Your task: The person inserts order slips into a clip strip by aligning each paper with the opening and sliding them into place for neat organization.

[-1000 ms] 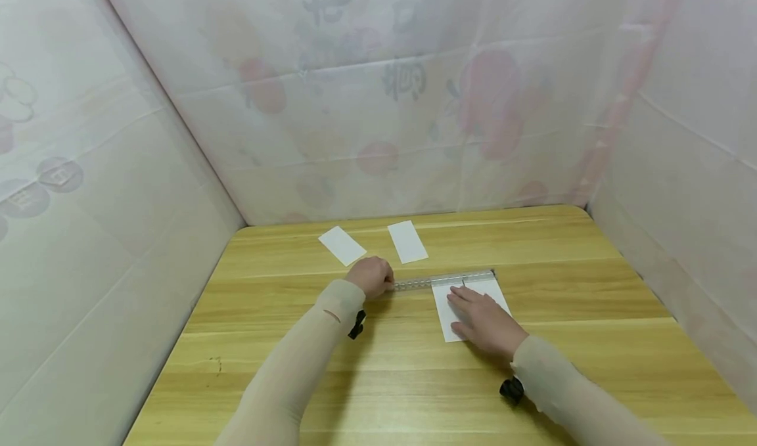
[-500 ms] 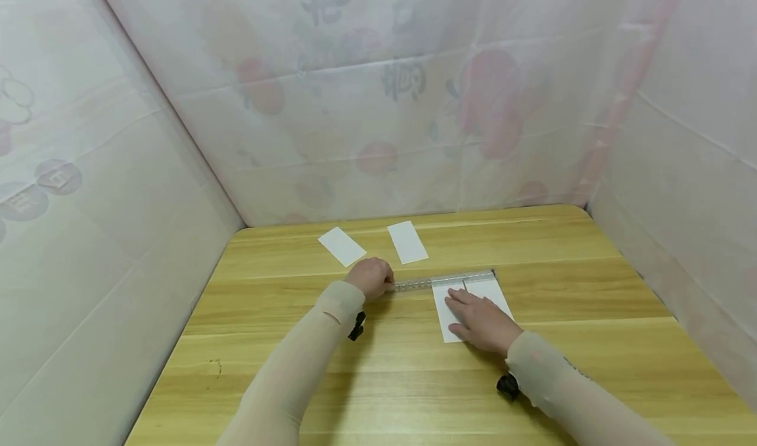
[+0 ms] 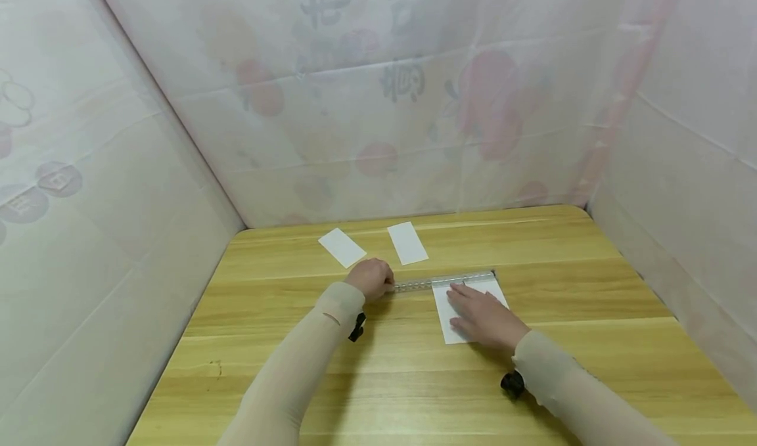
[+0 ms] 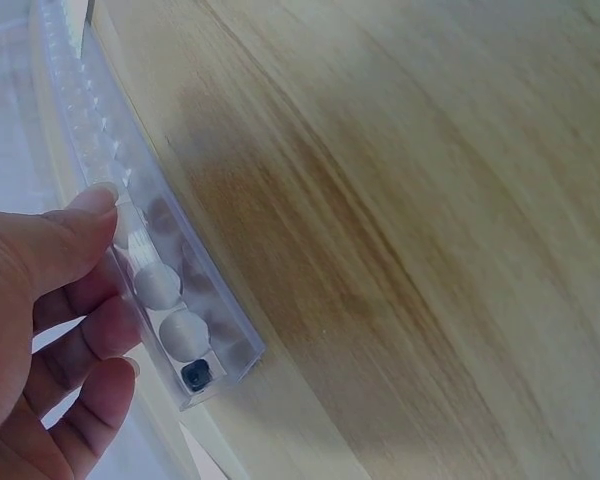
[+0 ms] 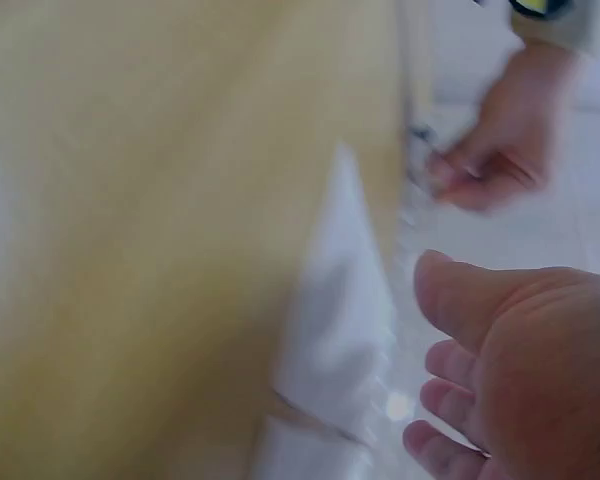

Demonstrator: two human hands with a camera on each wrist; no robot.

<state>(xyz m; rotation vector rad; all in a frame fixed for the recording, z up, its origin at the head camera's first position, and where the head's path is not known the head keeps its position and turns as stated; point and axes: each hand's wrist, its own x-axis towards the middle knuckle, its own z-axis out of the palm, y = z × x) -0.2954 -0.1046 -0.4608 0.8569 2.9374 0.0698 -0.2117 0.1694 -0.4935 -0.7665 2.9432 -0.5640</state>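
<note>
A long clear plastic strip [image 3: 414, 286], ruler-like, lies across the table with its right part over the far edge of white paper [image 3: 445, 314]. My left hand [image 3: 370, 278] pinches the strip's left end between thumb and curled fingers. The left wrist view shows round, bubble-like shapes along the strip [image 4: 160, 285] and a small black square at its end. My right hand [image 3: 486, 318] lies over the white paper with fingers fairly straight, hiding much of it. In the blurred right wrist view, a narrow gap divides the white paper [image 5: 335, 340] into two pieces.
Two white cards [image 3: 342, 247] [image 3: 407, 242] lie flat beyond my left hand. Under everything is a wood-grain table [image 3: 414, 393]. Pale printed cloth [image 3: 378, 104] hangs behind it and along both sides.
My right hand has shifted slightly left over the paper, then back right. The left hand and the strip stay about where they were.
</note>
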